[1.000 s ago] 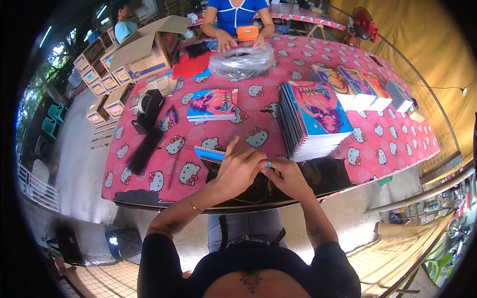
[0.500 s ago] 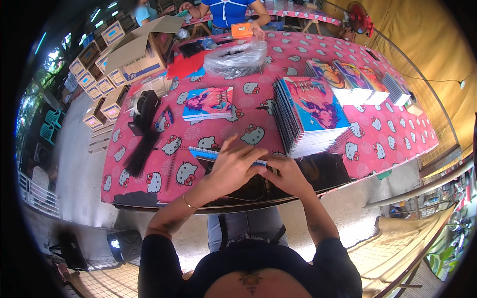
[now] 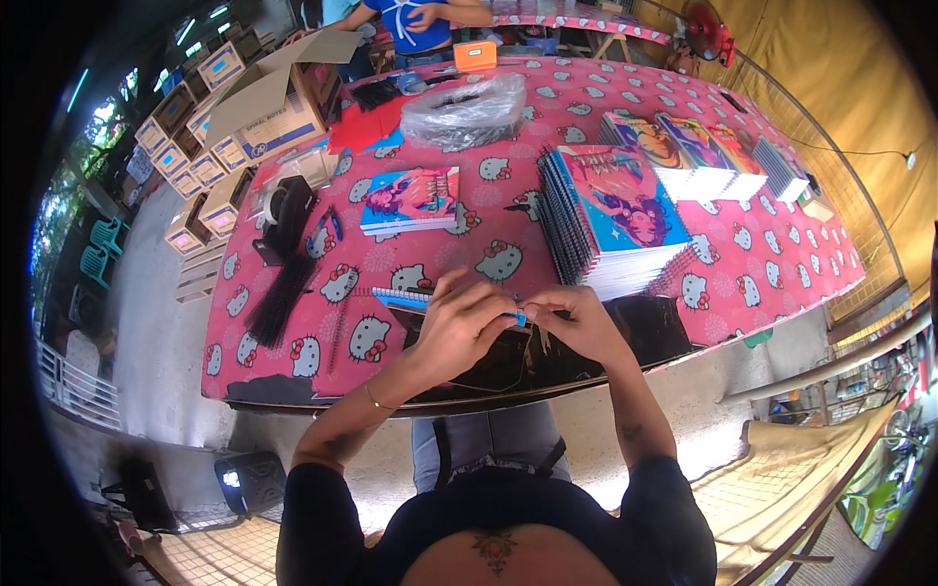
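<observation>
Spiral notebook (image 3: 415, 298), blue cover: now pinched at binding edge by L hand (image 3: 459, 327) & R hand (image 3: 572, 322), fingers closed. Hands drawn closer together vs. 1 s ago; coil apparently being worked.

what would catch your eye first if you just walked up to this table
Probably the bright pink cartoon-cat tablecloth covering the whole table. On it, right of centre, stands a tall stack of colourful spiral-bound notebooks. At the near edge the left hand and right hand meet over a thin blue-edged notebook, fingers pinched at its spiral edge, with a clear plastic bag of dark items lying at the far side.
</observation>
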{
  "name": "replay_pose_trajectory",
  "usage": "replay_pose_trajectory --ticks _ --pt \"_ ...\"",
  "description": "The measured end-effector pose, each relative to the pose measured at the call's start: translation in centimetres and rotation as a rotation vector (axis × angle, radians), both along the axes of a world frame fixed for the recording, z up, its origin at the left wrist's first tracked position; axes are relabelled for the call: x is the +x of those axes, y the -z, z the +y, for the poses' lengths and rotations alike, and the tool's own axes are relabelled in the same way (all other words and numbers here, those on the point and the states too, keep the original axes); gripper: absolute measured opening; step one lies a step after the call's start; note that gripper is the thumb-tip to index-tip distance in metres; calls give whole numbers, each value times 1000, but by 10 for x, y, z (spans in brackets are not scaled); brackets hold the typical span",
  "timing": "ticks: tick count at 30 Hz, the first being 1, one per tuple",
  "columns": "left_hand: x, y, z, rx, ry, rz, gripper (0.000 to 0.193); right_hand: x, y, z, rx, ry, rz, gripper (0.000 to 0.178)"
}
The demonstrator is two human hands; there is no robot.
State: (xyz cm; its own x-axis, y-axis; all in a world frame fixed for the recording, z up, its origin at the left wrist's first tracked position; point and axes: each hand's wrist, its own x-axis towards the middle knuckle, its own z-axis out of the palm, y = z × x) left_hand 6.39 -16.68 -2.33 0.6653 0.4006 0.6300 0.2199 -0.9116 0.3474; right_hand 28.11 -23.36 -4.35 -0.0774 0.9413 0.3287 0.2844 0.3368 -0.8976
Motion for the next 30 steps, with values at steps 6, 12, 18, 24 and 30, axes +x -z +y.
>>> replay_pose_trajectory --ticks 6,12,18,24,30 --pt "1 -8 -4 -25 -28 -3 22 -15 -10 -5 36 56 -49 18" --pt "-10 -12 2 -63 -26 86 21 -23 -10 -13 65 156 -100 19" --pt "-9 -7 2 -26 -37 41 17 1 -6 2 -94 -30 -1 11" --pt "-9 -2 -3 16 -70 82 25 -17 -15 9 126 118 -266 8" --pt "-27 -34 10 50 -56 327 31 -29 -20 -12 277 502 -402 12"
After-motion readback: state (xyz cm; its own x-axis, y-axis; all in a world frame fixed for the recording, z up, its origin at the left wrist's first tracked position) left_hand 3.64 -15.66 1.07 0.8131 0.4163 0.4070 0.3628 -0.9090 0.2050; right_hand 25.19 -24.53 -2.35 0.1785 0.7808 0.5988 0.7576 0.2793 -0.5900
